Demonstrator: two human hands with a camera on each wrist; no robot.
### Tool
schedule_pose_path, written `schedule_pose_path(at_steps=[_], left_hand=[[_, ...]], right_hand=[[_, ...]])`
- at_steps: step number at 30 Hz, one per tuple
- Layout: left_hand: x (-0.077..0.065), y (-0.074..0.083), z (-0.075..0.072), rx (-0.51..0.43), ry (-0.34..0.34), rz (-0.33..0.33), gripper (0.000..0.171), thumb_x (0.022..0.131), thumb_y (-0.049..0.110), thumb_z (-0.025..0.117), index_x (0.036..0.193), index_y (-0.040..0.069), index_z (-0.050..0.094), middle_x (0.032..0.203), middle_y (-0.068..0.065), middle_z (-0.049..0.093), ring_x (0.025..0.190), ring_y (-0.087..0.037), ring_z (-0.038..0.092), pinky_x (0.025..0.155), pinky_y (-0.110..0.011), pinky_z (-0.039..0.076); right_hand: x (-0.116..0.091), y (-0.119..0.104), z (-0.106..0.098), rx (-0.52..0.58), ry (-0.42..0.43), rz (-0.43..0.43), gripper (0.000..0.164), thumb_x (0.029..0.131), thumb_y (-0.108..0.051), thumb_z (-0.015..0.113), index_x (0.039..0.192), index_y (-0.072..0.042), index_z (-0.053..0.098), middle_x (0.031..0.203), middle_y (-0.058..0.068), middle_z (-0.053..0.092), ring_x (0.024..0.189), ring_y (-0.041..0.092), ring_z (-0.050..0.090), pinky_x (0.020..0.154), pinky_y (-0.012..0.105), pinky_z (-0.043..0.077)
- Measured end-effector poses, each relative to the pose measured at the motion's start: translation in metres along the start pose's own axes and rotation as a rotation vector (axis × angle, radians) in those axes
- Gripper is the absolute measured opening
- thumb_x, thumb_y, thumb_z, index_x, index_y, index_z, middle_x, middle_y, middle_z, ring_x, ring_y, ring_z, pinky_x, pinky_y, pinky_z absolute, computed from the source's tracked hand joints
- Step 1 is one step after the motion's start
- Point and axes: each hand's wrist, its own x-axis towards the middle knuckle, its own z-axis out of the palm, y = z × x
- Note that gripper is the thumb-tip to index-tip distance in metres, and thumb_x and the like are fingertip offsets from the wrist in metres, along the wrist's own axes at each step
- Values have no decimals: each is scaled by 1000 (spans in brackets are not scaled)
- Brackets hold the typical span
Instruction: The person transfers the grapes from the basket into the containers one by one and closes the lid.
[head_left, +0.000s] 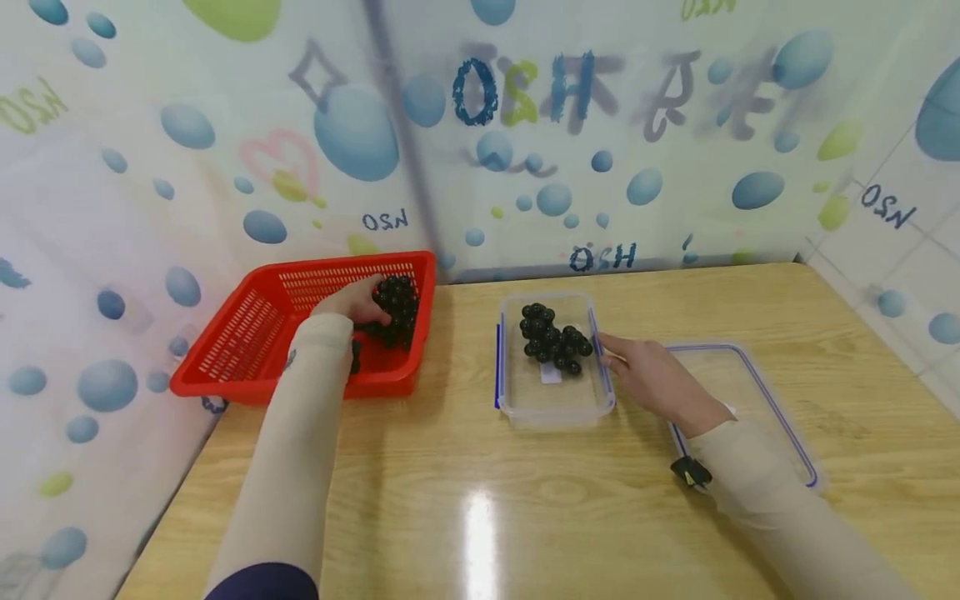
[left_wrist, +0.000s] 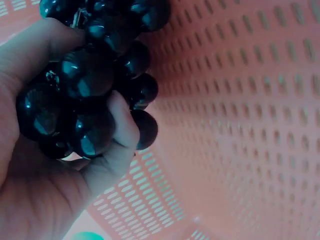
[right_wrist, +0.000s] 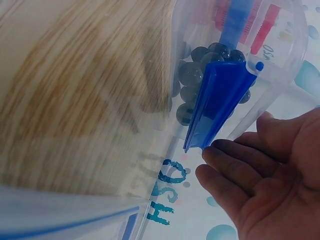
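Inside the red basket (head_left: pixel 258 312), at its right end, my left hand (head_left: pixel 358 302) holds a bunch of black grapes (left_wrist: pixel 87 72). The left wrist view has the thumb and fingers curled round the glossy fruit. Another bunch of black grapes (head_left: pixel 551 335) lies in a clear plastic container (head_left: pixel 555 414) near the middle of the table. My right hand (head_left: pixel 651 373) is at the container's right side. Seen from the right wrist, its extended fingers (right_wrist: pixel 230 165) reach the lower end of a blue side clip (right_wrist: pixel 220 100), the thumb by the rim.
A clear lid (head_left: pixel 780 417) with a blue-lined edge lies on the wooden table (head_left: pixel 420 517) right of the container, partly under my right forearm. A small black object (head_left: pixel 690 472) shows by the right sleeve. Behind the table hangs a patterned sheet (head_left: pixel 450 183).
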Motion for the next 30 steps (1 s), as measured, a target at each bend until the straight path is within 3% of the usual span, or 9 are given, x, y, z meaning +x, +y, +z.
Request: schedule_pose_path(at_steps=[5, 9, 13, 17, 23, 26, 30], left_hand=[[-1, 4, 2, 60, 70, -23, 86, 87, 15, 74, 157, 22, 23, 147, -19, 38, 122, -42, 42, 99, -65, 36], [-6, 9, -3, 91, 146, 17, 85, 87, 15, 74, 156, 20, 25, 143, -20, 42, 117, -41, 45, 97, -64, 40], [-18, 8, -14, 104, 222, 76, 80, 89, 14, 71, 155, 13, 27, 142, -22, 43, 116, -40, 47, 98, -62, 40], [-34, 5, -24, 68, 289, 119, 72, 90, 11, 68, 151, 6, 31, 140, -25, 43, 115, -43, 47, 99, -61, 39], [-52, 4, -35, 23, 345, 122, 68, 90, 11, 68, 149, 6, 34, 136, -25, 45, 111, -43, 48, 96, -61, 42], [-60, 9, -40, 38, 367, 129, 67, 90, 11, 68, 148, 6, 35, 135, -24, 46, 109, -43, 49, 94, -61, 44], [-70, 25, -45, 86, 393, 201, 65, 89, 11, 68, 146, 5, 36, 136, -25, 47, 113, -43, 48, 95, -61, 43]], right_hand=[[-2, 1, -1, 3, -10, 5, 47, 105, -14, 48, 147, 4, 39, 126, 28, 59, 52, 15, 40, 65, 38, 42], [-2, 1, -1, -6, 6, -3, 47, 104, -14, 49, 147, 5, 39, 132, 28, 54, 58, 16, 47, 68, 39, 43], [-1, 2, -1, -9, 11, -7, 47, 104, -14, 49, 147, 4, 39, 133, 28, 54, 62, 16, 52, 69, 40, 42], [-1, 1, 1, 3, 3, -9, 47, 104, -14, 49, 147, 4, 39, 131, 28, 55, 57, 15, 47, 67, 39, 42], [-1, -1, 1, 7, 3, -12, 48, 105, -14, 48, 147, 4, 38, 131, 28, 55, 59, 15, 49, 68, 39, 42], [0, -1, 0, -1, -1, -14, 48, 105, -15, 48, 147, 4, 38, 130, 28, 56, 64, 18, 53, 69, 40, 43], [0, -1, -1, -18, 9, -14, 47, 104, -15, 49, 147, 5, 40, 131, 28, 55, 78, 20, 60, 71, 41, 43]])
